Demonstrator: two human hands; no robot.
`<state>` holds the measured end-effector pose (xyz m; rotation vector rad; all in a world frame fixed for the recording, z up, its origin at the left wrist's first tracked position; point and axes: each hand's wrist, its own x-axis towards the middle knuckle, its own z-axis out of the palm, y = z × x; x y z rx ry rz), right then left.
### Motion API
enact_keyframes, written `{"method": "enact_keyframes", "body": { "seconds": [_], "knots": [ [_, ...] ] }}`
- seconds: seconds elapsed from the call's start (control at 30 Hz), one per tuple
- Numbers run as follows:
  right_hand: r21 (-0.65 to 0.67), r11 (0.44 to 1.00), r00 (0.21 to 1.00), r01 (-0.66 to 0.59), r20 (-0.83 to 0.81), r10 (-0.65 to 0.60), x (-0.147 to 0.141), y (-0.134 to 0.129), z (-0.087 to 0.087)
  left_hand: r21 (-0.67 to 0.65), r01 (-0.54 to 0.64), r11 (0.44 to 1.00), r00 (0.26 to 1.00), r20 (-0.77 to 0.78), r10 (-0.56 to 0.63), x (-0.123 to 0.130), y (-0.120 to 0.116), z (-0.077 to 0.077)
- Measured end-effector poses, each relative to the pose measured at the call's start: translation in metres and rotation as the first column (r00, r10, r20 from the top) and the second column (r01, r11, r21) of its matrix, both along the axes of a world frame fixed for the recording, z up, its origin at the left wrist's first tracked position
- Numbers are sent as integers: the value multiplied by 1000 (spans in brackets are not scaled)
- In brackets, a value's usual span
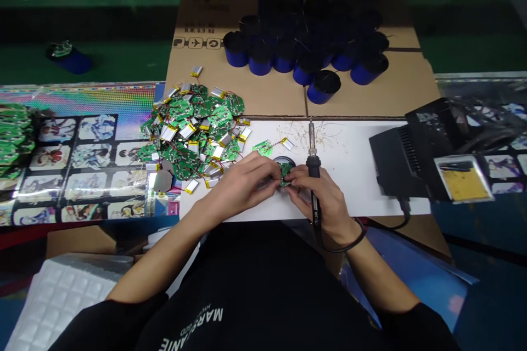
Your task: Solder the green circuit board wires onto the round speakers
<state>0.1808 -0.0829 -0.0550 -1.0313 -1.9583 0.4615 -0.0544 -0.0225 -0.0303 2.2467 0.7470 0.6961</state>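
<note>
Between my two hands is a small green circuit board [284, 170], pinched at its edges over a dark round part [290, 160] that is mostly covered by fingers. My left hand [252, 178] closes on the board's left side with thumb and fingertips. On the other side, my right hand [319, 194] grips the board with its fingertips and also carries a soldering iron [314, 167], tip pointing away from me. Just beyond the hands lies another board [263, 147] wired to a small silver battery [287, 143].
A heap of boards with batteries [197, 126] spreads to the left. Several blue cylinders [324, 88] stand on cardboard [272, 98] at the back. A black soldering station [397, 159] and a tray with a yellow sponge [463, 180] are on the right. Wire scraps litter the white sheet [349, 164].
</note>
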Motion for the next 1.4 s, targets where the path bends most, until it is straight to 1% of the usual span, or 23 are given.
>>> {"method": "enact_keyframes", "body": {
  "seconds": [0.13,0.2,0.3,0.43,0.5,0.57,0.6,0.63,0.7,0.77,0.8,0.87,0.97,1.03,1.1,1.23,1.4],
  "knots": [
    [-30,1000,999,-10,-42,9,0,-1,4,3,-2,1000,999,-35,2,2,3,0],
    [-56,998,998,-4,-68,0,1,-2,6,-6,-12,1000,999,-33,12,4,3,0],
    [-69,998,997,5,-81,-10,2,-3,7,19,-20,1000,1000,-21,20,6,1,0],
    [-78,997,996,-3,-84,-4,4,-5,8,39,-59,997,998,-21,60,7,-1,0],
    [-105,994,995,-10,-102,-1,5,-7,10,34,-74,997,997,-25,75,7,-2,0],
    [-145,989,989,4,-146,-25,7,-8,13,21,-75,997,997,-22,75,7,-2,0],
    [-163,986,980,25,-189,-56,8,-8,16,13,-73,997,997,-18,74,7,-2,1],
    [-184,981,962,60,-250,-106,10,-7,19,5,-71,997,997,-15,71,7,-2,1],
    [-229,964,888,135,-403,-220,14,-4,26,-9,-73,997,997,-11,73,8,-1,2],
    [-299,942,806,152,-515,-293,19,-1,34,-22,-75,997,997,-13,74,7,0,3],
    [-332,932,788,147,-531,-313,22,0,38,-29,-76,997,997,-16,76,7,1,4],
    [-357,918,794,170,-502,-342,30,0,43,-42,-73,996,997,-19,72,7,2,5],
    [-305,901,817,309,-400,-416,40,-6,45,-49,-57,997,998,-25,55,7,4,6],
    [-289,891,839,349,-328,-435,45,-12,44,-52,-41,998,999,-28,39,7,5,7],
    [-313,898,876,310,-272,-398,49,-15,43,-62,-31,998,999,-30,29,6,6,9],
    [-338,919,934,204,-214,-286,52,-14,42,-83,-30,996,999,-39,27,6,6,10],
    [-330,931,964,156,-155,-217,48,-6,46,-87,-28,996,999,-33,25,5,7,9]
  ]
}}
